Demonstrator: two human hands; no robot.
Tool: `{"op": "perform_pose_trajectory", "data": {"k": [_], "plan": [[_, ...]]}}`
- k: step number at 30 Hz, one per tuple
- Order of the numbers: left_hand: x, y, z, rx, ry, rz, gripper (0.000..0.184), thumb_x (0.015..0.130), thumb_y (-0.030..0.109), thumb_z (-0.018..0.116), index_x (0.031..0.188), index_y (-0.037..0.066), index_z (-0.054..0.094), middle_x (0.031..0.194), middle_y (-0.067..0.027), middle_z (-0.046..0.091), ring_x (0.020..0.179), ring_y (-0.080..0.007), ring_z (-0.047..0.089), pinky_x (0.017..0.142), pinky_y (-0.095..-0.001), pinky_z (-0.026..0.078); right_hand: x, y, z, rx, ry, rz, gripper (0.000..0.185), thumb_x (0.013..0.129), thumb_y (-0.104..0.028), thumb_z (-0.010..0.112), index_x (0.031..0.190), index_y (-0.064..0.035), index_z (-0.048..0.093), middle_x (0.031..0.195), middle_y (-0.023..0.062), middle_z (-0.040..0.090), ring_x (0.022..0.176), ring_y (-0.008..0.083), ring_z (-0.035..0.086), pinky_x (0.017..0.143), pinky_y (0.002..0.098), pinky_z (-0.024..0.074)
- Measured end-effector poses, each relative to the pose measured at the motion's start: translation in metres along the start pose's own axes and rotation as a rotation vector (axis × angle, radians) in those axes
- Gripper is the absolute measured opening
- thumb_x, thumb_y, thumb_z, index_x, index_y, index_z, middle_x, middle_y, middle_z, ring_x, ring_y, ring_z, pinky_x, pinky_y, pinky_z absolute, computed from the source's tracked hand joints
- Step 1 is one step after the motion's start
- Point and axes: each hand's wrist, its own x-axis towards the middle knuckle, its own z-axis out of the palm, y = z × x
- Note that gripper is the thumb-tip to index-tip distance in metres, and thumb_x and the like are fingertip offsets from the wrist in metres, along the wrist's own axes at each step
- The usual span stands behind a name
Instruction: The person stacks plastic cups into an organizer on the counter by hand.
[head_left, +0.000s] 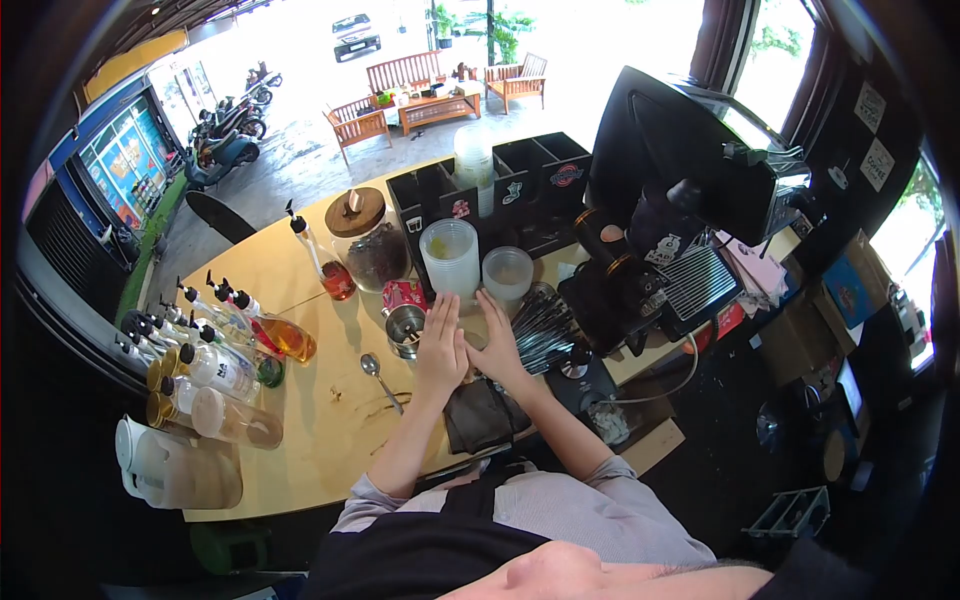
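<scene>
My left hand (pixel 440 340) reaches forward with its fingers stretched out, its fingertips at the base of a tall stack of clear plastic cups (pixel 449 262). Beside it my right hand (pixel 494 345) also has extended fingers, close to the foot of a shorter clear plastic tub (pixel 508 272). The thumbs nearly meet between the hands. Whether the fingertips touch the plastic, I cannot tell. Left of my left hand stands a metal cup (pixel 405 327), with a red packet (pixel 404 295) behind it. A bundle of clear-wrapped straws or cutlery (pixel 545 335) lies right of my right hand.
A black compartment organizer (pixel 530 170) stands behind the cups. Several pump bottles (pixel 288 338) and a pitcher (pixel 185 470) line the left. A wooden-lidded jar (pixel 368 240), a spoon (pixel 377 375), a dark cloth (pixel 480 418) and a black machine (pixel 615 290) are on the table.
</scene>
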Motion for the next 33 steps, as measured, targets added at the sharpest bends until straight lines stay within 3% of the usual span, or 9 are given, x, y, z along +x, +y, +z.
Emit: {"op": "perform_pose_trajectory", "data": {"k": [5, 8, 18, 24, 29, 33], "plan": [[-0.026, -0.005, 0.025, -0.169, -0.019, -0.066, 0.049, 0.101, 0.012, 0.039, 0.148, -0.002, 0.040, 0.155, -0.0207, 0.038, 0.146, -0.0384, 0.031, 0.119, -0.0459, 0.027, -0.009, 0.015, -0.003, 0.112, -0.073, 0.144, 0.100, 0.071, -0.022, 0.083, 0.152, -0.0006, 0.028, 0.149, 0.0262, 0.040, 0.139, 0.0403, 0.040, 0.113, 0.0442, 0.0370], [-0.029, -0.009, 0.033, -0.120, 0.021, -0.054, 0.050, 0.102, 0.013, 0.037, 0.149, -0.002, 0.038, 0.157, -0.0212, 0.034, 0.147, -0.0394, 0.029, 0.119, -0.0449, 0.026, -0.010, 0.016, -0.007, 0.160, -0.104, 0.150, 0.104, 0.069, -0.023, 0.086, 0.152, -0.0012, 0.028, 0.147, 0.0260, 0.042, 0.136, 0.0392, 0.044, 0.110, 0.0430, 0.0411], [-0.026, -0.004, 0.036, -0.229, 0.061, -0.183, 0.051, 0.106, 0.020, 0.031, 0.152, -0.003, 0.031, 0.159, -0.0241, 0.029, 0.147, -0.0408, 0.029, 0.119, -0.0439, 0.027, -0.010, 0.021, -0.010, 0.325, -0.159, 0.267, 0.104, 0.069, -0.021, 0.086, 0.151, 0.0008, 0.025, 0.143, 0.0219, 0.046, 0.135, 0.0322, 0.047, 0.110, 0.0423, 0.0406], [-0.024, 0.002, 0.044, -0.287, 0.147, -0.265, 0.053, 0.108, 0.025, 0.028, 0.153, -0.003, 0.029, 0.154, -0.0250, 0.038, 0.143, -0.0399, 0.036, 0.116, -0.0427, 0.031, -0.008, 0.029, -0.015, 0.404, -0.180, 0.207, 0.105, 0.071, -0.019, 0.086, 0.152, -0.0010, 0.021, 0.140, 0.0217, 0.048, 0.135, 0.0325, 0.045, 0.112, 0.0423, 0.0380], [-0.022, -0.007, 0.050, -0.385, 0.144, -0.414, 0.052, 0.108, 0.025, 0.030, 0.153, -0.002, 0.031, 0.144, -0.0279, 0.049, 0.131, -0.0411, 0.052, 0.106, -0.0426, 0.042, -0.005, 0.034, -0.022, 0.495, -0.216, 0.215, 0.104, 0.072, -0.019, 0.086, 0.152, -0.0024, 0.021, 0.143, 0.0220, 0.043, 0.137, 0.0312, 0.042, 0.114, 0.0419, 0.0346], [-0.014, -0.012, 0.054, -0.326, 0.252, -0.303, 0.050, 0.107, 0.023, 0.030, 0.149, -0.003, 0.038, 0.137, -0.0293, 0.055, 0.124, -0.0408, 0.057, 0.102, -0.0427, 0.045, 0.004, 0.041, -0.016, 0.635, -0.184, 0.149, 0.106, 0.072, -0.020, 0.087, 0.153, -0.0024, 0.021, 0.146, 0.0213, 0.040, 0.138, 0.0314, 0.041, 0.114, 0.0416, 0.0345]]}}
